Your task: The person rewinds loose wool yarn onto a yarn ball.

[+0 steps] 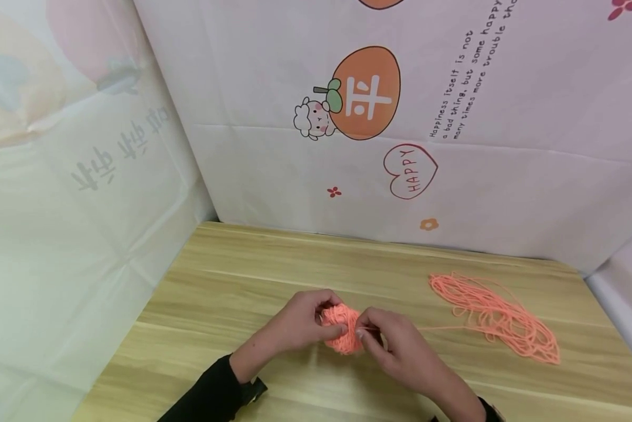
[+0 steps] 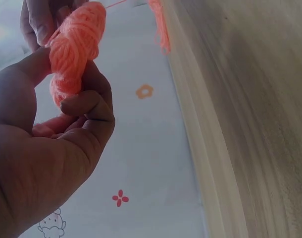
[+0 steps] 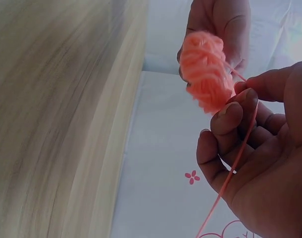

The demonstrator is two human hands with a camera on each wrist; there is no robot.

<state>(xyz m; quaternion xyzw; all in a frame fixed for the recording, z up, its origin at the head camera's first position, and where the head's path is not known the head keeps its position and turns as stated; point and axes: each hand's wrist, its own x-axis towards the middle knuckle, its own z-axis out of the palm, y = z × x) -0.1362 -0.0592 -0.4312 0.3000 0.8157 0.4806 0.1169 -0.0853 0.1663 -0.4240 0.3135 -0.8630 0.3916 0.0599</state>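
The left sleeve [image 1: 206,394] is black, the right cuff [image 1: 488,410] dark.

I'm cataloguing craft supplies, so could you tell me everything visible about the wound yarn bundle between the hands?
The wound yarn bundle is coral-orange, lumpy and oblong, with soft-looking, slightly fuzzy turns crossing in differing directions. The left hand grips it, apparently above the tabletop. One strand leaves it, passes through the right hand's pinch and runs toward the loose yarn lying at right. Whether the right hand also touches the bundle is unclear.
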